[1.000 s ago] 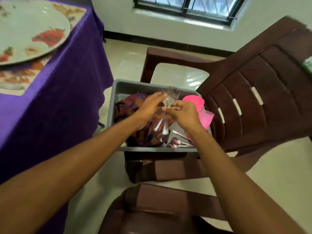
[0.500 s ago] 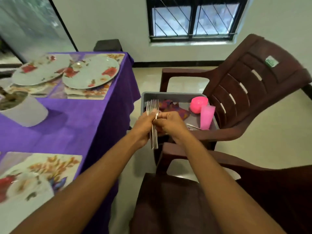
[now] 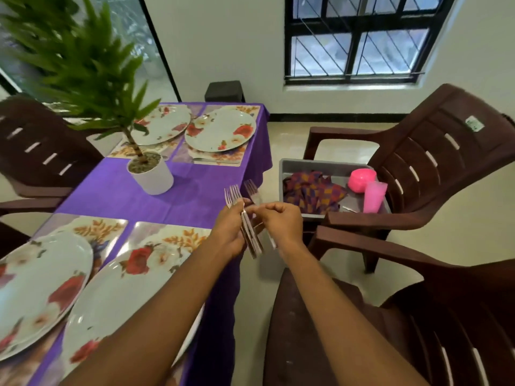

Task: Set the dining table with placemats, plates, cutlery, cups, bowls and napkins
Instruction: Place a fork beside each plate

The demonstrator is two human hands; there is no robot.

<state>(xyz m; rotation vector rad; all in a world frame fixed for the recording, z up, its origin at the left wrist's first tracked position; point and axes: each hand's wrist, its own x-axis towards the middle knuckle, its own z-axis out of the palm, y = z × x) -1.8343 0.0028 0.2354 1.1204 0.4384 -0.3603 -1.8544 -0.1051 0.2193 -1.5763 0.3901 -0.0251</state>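
My left hand (image 3: 229, 229) grips a bundle of steel forks (image 3: 233, 196), tines up, just off the table's right edge. My right hand (image 3: 281, 222) pinches a single fork (image 3: 252, 190) drawn a little apart from the bundle. The purple-clothed table (image 3: 145, 193) carries floral placemats (image 3: 164, 235) with flowered plates: two near ones (image 3: 117, 296) and two far ones (image 3: 220, 130). On the seat of a brown chair stands a grey bin (image 3: 320, 165) holding patterned napkins (image 3: 312, 190), a pink bowl (image 3: 361, 179), a pink cup (image 3: 374, 196) and more cutlery (image 3: 350, 209).
A potted plant in a white pot (image 3: 152, 176) stands mid-table. Brown plastic chairs surround me: one at right holding the bin (image 3: 434, 168), one close below (image 3: 390, 324), one at far left (image 3: 36, 151). A dark stool (image 3: 224, 91) stands beyond the table's end.
Both hands lifted the forks out of the bin and carried them left toward the table. My view rose from the bin to the table. The right hand now draws one fork off the bundle.
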